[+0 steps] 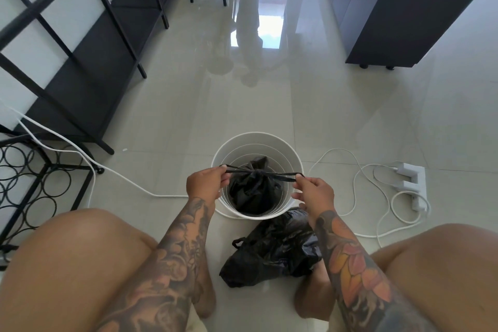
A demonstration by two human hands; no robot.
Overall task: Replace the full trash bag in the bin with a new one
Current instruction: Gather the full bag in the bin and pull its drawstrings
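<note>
White bin (292,159): on the tiled floor (336,116), between the crouching person's knees. Full black trash bag (252,191): inside the bin, neck knotted. Left hand (207,183) and right hand (314,191): each pinching one tie end, drawn taut across the rim. Second black bag (272,250): crumpled on the floor just beside the bin. Power strip (411,183): right of the bin.

We see a white bin (292,159) holding a black trash bag (252,188), and a second black bag (272,249) on the pale grey glossy floor (336,116). White cables (358,170) join a white power strip (412,180); the shelving (89,43) is black.
</note>
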